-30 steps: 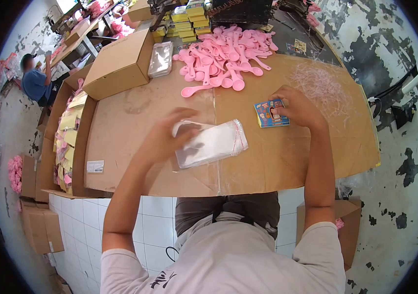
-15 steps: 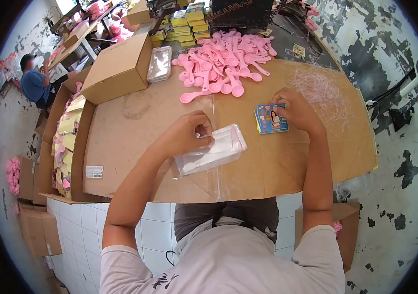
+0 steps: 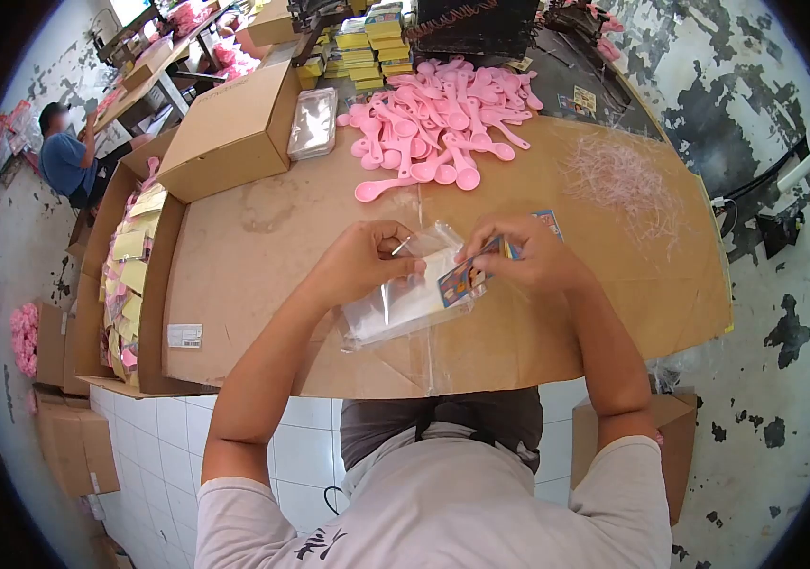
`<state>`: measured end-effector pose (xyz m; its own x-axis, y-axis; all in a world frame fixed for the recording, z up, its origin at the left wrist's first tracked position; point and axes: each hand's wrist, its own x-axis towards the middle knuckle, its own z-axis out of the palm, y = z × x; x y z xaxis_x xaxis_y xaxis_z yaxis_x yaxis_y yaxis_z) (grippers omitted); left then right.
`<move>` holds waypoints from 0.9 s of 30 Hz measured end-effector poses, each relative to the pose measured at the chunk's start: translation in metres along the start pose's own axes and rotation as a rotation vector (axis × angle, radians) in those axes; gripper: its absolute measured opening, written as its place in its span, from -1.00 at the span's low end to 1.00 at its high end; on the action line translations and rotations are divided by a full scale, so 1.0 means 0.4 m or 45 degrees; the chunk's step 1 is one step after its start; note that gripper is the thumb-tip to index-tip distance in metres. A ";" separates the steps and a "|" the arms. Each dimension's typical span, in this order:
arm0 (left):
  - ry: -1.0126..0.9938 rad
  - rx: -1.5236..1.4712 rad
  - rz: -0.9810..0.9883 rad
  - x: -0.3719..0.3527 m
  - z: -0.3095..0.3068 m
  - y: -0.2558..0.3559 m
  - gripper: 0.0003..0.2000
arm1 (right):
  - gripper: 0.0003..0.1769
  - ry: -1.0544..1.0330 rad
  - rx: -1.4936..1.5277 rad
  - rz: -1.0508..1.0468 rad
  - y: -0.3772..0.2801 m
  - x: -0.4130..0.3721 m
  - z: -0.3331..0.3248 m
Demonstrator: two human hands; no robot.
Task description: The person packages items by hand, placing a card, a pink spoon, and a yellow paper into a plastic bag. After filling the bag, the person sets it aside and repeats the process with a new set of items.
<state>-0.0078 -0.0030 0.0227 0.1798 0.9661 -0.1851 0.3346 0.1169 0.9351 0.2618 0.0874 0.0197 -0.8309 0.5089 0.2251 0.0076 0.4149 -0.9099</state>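
Note:
My left hand (image 3: 364, 263) pinches the lifted top of a clear plastic bag (image 3: 394, 302), which lies over a pile of similar bags near the table's front. In the fingers of my right hand (image 3: 530, 254) is a small printed card (image 3: 462, 282), tilted down over the bags with its edge right at the bag's mouth. Behind that hand, a corner of the blue card stack (image 3: 549, 222) shows; the hand hides the rest. Further back lies a heap of pink measuring spoons (image 3: 443, 123).
A closed cardboard box (image 3: 230, 128) and a packet of clear bags (image 3: 312, 123) stand back left. An open carton (image 3: 154, 303) of packed pieces lines the left edge. Clear plastic strips (image 3: 623, 175) lie at right. A person (image 3: 68, 161) sits at far left.
My right hand has taken a card from the stack and carried it left to the bags. My left hand has lifted the top bag's edge.

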 end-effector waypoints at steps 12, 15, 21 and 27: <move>0.006 0.052 -0.002 0.006 -0.008 -0.014 -0.77 | -0.81 -0.020 -0.288 -0.027 0.013 -0.004 0.019; 0.015 0.189 -0.017 0.001 -0.004 0.000 -0.75 | -0.80 0.039 -0.084 -0.089 0.014 -0.003 0.019; -0.001 0.059 0.102 0.014 0.002 -0.048 -0.75 | -0.77 -0.107 -0.299 0.054 0.025 0.003 0.036; 0.254 0.042 0.098 0.009 -0.020 -0.021 -0.76 | -0.75 -0.136 -0.364 0.051 0.033 0.006 0.032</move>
<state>-0.0174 0.0012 0.0164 0.0202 0.9987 -0.0471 0.3573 0.0368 0.9333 0.2527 0.0844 0.0038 -0.8806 0.4530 0.1393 0.1851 0.5993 -0.7788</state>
